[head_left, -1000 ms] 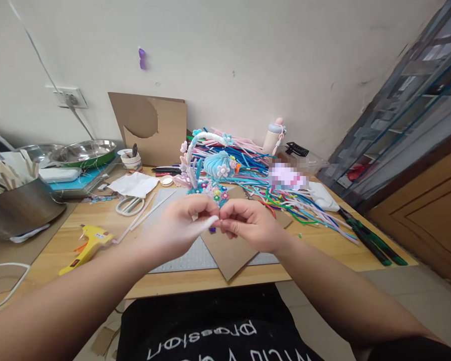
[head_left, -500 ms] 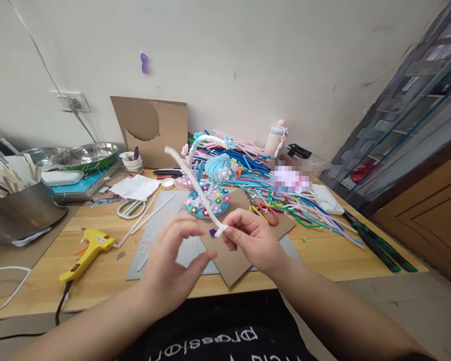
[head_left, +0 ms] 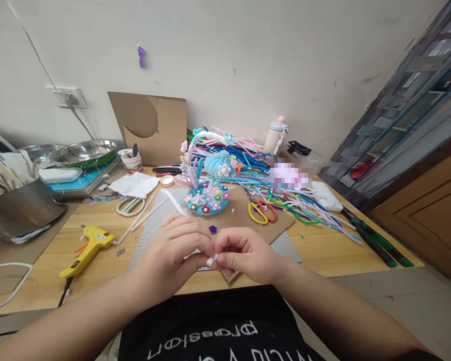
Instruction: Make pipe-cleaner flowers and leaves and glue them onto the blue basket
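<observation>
Fingertips of my left hand (head_left: 182,248) and my right hand (head_left: 246,254) meet low over the table's front part, both closed on a white pipe cleaner (head_left: 173,201). Its bunched, folded end shows as a small white lump between the fingers; the free length sticks out beyond my left knuckles, and the stretch between is hidden by that hand. Just past the fingers lies a small purple flower (head_left: 212,229) on cardboard. Farther back stands a light blue pipe-cleaner ornament (head_left: 206,208) with a flowered base, a curved white arm and a hanging blue shell shape.
Red-and-yellow scissors (head_left: 261,210) lie right of the ornament, before a heap of coloured pipe cleaners (head_left: 244,155). At left are a yellow glue gun (head_left: 86,248), pale-handled scissors (head_left: 131,206) and a metal pot (head_left: 18,210) of sticks. Green-black pliers (head_left: 376,238) rest at the right edge.
My left hand was open and apart; it has moved right and closed on the white pipe cleaner beside my right hand. Both hands and the strip are lower and nearer me.
</observation>
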### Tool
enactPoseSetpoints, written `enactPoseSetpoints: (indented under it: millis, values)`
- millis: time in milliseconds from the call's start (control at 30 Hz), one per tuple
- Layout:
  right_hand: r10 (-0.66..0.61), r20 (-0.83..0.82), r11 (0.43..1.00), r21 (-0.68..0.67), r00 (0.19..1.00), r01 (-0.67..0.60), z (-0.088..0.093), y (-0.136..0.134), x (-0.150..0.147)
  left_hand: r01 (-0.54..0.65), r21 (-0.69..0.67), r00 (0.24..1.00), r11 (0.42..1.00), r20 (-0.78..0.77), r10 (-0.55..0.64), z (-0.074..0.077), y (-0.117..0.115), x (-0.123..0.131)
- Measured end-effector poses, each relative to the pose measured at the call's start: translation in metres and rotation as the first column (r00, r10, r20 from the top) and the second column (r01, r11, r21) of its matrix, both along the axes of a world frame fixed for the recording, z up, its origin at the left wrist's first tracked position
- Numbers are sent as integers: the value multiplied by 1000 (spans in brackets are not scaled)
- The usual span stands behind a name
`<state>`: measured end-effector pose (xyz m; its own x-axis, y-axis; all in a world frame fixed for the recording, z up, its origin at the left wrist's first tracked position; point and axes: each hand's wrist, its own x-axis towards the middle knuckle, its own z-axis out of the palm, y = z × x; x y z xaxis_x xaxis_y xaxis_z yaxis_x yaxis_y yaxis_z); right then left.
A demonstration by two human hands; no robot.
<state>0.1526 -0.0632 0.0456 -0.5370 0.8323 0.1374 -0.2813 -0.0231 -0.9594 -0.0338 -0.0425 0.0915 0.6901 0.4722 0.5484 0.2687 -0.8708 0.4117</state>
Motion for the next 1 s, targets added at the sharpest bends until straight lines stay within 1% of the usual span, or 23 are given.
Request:
enactPoseSetpoints:
  millis: [67,100,133,167,200,233,267,300,333,367,400,433,467,500,567,600,633,667,700,733,800,900,1000]
  values:
    - [-80,83,982,176,993,64,3,-2,-1,2,-112,1000,994,18,0,-3,-1,1]
    - [-150,127,943,318,980,103,4,-3,-1,-11,-186,1000,982,24,16,-5,-3,1]
    - [-233,155,863,489,960,130,5,-3,0,-31,-278,999,960,27,40,-7,-4,2]
    - [-319,163,733,666,934,135,6,-3,2,-53,-387,997,921,29,69,-10,-6,3]
    - [-395,159,564,820,905,102,6,-3,4,-66,-510,995,857,31,95,-12,-9,3]
    - [-455,150,376,926,878,37,6,-2,6,-67,-638,992,767,38,119,-14,-12,4]
    - [-503,129,196,980,855,-32,6,-1,9,-55,-758,989,650,47,139,-15,-15,5]
    - [-538,112,55,994,836,-98,6,0,11,-35,-855,986,517,55,157,-16,-18,5]
    - [-556,104,-30,989,824,-145,5,0,13,-14,-920,984,391,57,170,-16,-20,6]
    - [-554,97,-56,987,827,-153,4,1,14,0,-956,983,294,55,178,-16,-21,6]
    - [-538,85,-20,993,839,-114,4,1,14,5,-970,982,243,51,181,-15,-22,5]
    - [-517,69,71,997,853,-37,3,0,13,-1,-971,983,239,43,180,-13,-21,5]
    - [-502,49,200,978,863,61,3,-1,11,-16,-958,982,285,38,183,-11,-20,4]
    - [-494,24,341,925,869,168,2,-2,8,-41,-926,979,375,38,201,-10,-17,2]
    - [-482,-11,595,730,876,337,2,-3,3,-122,-763,964,635,60,257,-7,-10,-1]
    - [-463,-16,697,612,886,374,1,-3,1,-162,-622,960,766,80,268,-7,-7,-3]
    - [-429,-23,780,495,903,383,0,-2,-1,-182,-458,962,870,100,253,-6,-4,-4]
    - [-388,-30,846,385,921,368,0,-1,-2,-173,-294,970,940,113,214,-6,-1,-5]
    - [-344,-37,895,289,938,340,-1,0,-4,-138,-154,981,978,112,156,-6,1,-5]
    - [-304,-47,928,213,952,307,-1,2,-5,-93,-53,990,994,103,98,-6,3,-5]
    - [-238,-67,961,129,969,245,-2,3,-6,-32,39,996,999,89,29,-5,5,-4]
    - [-185,-72,976,105,980,192,-2,4,-8,-19,0,997,1000,73,19,-2,6,-1]
    - [-198,-5,958,209,980,194,0,2,-7,-17,-149,998,989,55,26,-1,6,1]
